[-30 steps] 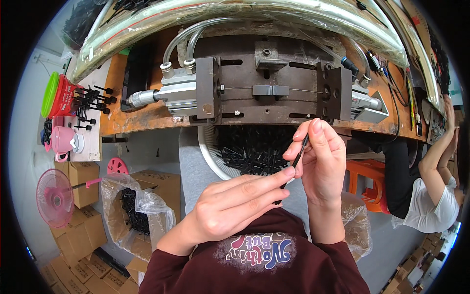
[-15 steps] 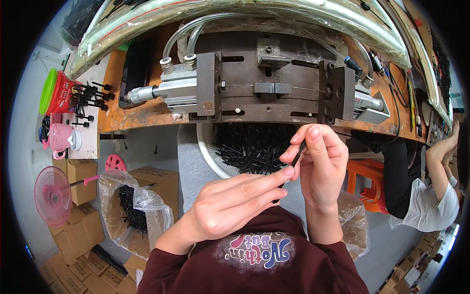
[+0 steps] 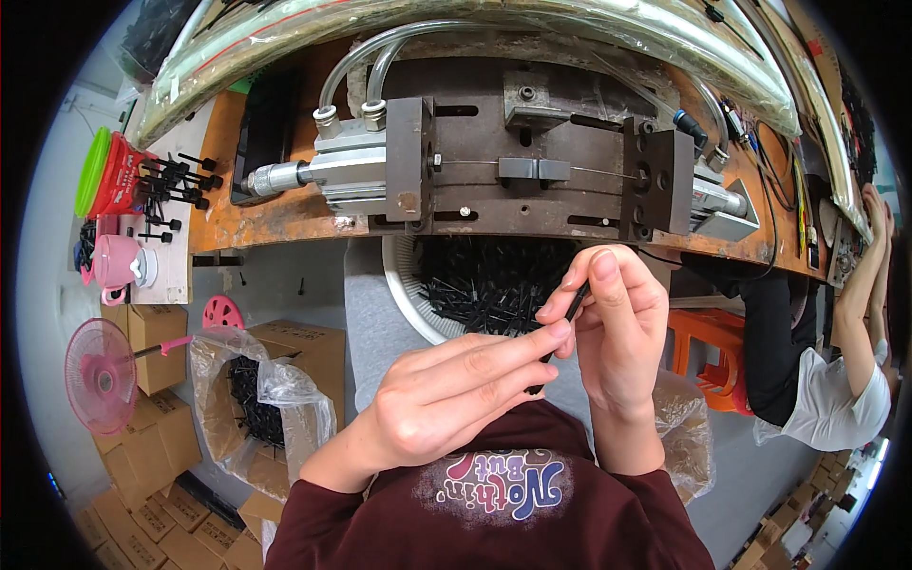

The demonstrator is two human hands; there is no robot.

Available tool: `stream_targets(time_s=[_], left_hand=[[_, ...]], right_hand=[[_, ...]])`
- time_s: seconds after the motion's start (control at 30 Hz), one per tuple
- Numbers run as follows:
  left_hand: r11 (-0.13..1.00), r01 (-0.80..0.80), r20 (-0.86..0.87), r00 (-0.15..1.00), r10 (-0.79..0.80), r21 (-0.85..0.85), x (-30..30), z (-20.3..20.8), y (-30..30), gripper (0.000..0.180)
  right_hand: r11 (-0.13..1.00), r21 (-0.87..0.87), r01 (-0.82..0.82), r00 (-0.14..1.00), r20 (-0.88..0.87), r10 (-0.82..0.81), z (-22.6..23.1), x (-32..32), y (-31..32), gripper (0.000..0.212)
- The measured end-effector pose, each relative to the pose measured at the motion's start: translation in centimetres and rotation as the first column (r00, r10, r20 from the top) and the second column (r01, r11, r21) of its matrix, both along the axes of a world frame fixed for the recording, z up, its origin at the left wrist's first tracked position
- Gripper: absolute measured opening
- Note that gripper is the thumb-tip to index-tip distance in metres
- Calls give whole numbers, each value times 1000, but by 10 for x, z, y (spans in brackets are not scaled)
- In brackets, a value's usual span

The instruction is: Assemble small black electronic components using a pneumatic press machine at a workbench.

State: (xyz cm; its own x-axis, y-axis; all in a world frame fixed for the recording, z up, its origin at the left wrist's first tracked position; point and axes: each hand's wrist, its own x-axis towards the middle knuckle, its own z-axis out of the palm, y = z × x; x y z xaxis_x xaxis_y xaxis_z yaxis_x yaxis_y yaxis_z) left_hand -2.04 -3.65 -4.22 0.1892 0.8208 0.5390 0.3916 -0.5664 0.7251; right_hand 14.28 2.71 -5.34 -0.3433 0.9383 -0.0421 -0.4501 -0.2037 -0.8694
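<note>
Both hands [image 3: 622,342] hold a black rod [image 3: 575,305] slanting up and rightward.

Light: bright, fairly even | Glare: plastic bag [image 3: 296,385], clear wrap [image 3: 275,47] | Focus: left hand [image 3: 446,394], right hand [image 3: 617,328] fairly sharp; outer edges soft | Distortion: bench [image 3: 275,226] bends, corners black
</note>
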Motion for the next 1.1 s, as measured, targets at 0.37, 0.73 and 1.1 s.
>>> stream_targets(time_s=[0.37, 0.73, 1.1], left_hand=[[971, -214, -252, 939, 235, 108, 8, -4, 32, 28], [921, -362, -547, 746, 380, 146, 15, 1, 55, 24], [928, -351, -509, 780, 365, 128, 8, -2, 59, 21]], right_hand=[[997, 70, 30, 942, 332, -51, -16, 19, -3, 18], [1000, 14, -17, 873, 487, 8, -20, 35, -20, 11], [491, 871, -22, 709, 359, -606, 50, 3, 64, 15]])
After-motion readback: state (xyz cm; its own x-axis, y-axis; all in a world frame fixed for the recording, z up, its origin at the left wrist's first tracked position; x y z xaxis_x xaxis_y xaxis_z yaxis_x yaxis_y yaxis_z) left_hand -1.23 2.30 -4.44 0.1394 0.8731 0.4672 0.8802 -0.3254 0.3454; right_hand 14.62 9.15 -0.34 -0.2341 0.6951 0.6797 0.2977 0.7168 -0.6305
